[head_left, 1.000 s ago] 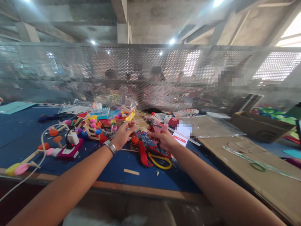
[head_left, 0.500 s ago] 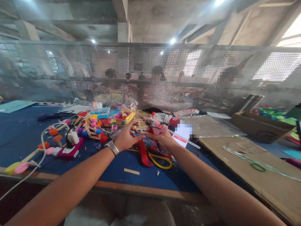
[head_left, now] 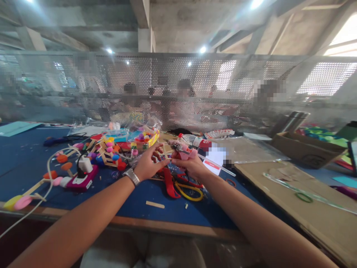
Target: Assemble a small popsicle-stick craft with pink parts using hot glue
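Observation:
My left hand (head_left: 147, 163), a metal watch on its wrist, pinches small wooden craft sticks (head_left: 165, 152) that look joined at an angle. Facing it, my right hand (head_left: 196, 168) grips a pink hot glue gun (head_left: 186, 150). A clear glue stick (head_left: 219, 165) pokes out of the gun's back end. The gun's tip is close to the sticks; whether they touch I cannot tell. Below the hands lie red-handled tools (head_left: 169, 182) and a yellow loop handle (head_left: 192, 195). One loose craft stick (head_left: 155, 204) rests near the table's front edge.
On the left are a purple power strip (head_left: 82, 180) with a white plug and cable, and several stick pieces with coloured pom-poms (head_left: 111, 150). Behind stands a cola bottle (head_left: 195, 140), lying sideways. Cardboard (head_left: 290, 190) and a box (head_left: 306, 149) occupy the right. A perforated screen (head_left: 167, 89) closes the back.
The view has shifted slightly. Both hands keep nearly the same pose, still holding the sticks and the glue gun.

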Demonstrator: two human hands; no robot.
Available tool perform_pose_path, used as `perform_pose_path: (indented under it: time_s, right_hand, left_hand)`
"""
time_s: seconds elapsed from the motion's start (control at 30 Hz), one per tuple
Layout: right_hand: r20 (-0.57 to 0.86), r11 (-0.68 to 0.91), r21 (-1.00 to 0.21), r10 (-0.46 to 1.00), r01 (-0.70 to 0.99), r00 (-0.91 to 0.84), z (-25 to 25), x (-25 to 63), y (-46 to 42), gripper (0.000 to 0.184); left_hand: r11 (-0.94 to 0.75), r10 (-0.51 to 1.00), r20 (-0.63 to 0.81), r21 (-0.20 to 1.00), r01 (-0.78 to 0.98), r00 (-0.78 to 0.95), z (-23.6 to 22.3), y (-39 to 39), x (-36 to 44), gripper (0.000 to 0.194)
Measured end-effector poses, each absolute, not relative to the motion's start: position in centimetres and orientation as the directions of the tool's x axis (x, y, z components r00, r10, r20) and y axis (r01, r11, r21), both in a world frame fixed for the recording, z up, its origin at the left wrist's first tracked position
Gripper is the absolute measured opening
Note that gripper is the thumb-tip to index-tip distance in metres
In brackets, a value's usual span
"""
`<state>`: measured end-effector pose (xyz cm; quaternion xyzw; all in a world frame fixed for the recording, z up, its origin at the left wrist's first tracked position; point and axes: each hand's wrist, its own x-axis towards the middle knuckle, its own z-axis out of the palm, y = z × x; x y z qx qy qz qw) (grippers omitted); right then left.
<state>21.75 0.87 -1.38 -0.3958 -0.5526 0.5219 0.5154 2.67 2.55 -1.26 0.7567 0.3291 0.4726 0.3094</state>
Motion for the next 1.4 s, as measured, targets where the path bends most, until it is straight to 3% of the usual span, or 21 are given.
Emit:
perform_pose_path:
  time_s: [0.2,0.4,0.73,1.13,1.4]
  right_hand:
    - [0.100,0.077,-0.960,0.992,-0.270,-0.074,-1.3,21.7,1.3,0.048]
    - [0.096,0.097,-0.880,0.995,-0.465,0.026,-1.5,22.0,2.2,0.041]
    - [0.070,0.089,-0.896,0.996,-0.436,0.058,-1.8,21.9,2.3,0.035]
    - [0.108,0.098,-0.929,0.994,-0.356,-0.009,-1.3,21.5,1.7,0.036]
    - [0.087,0.063,-0.933,0.995,-0.354,-0.053,-1.4,21.7,1.7,0.040]
  left_hand:
    - [-0.662,0.743,0.569,0.704,0.258,0.352,-1.1,2.4,2.5,0.060]
    - [-0.840,0.537,0.681,0.376,0.391,0.498,-0.4,1.7,2.2,0.060]
    - [-0.910,0.363,0.609,0.070,0.409,0.705,-0.1,1.0,2.2,0.061]
    - [-0.908,0.369,0.591,0.063,0.415,0.718,-0.1,1.0,2.3,0.063]
    - [-0.889,0.418,0.606,0.122,0.441,0.677,-0.1,1.1,2.3,0.062]
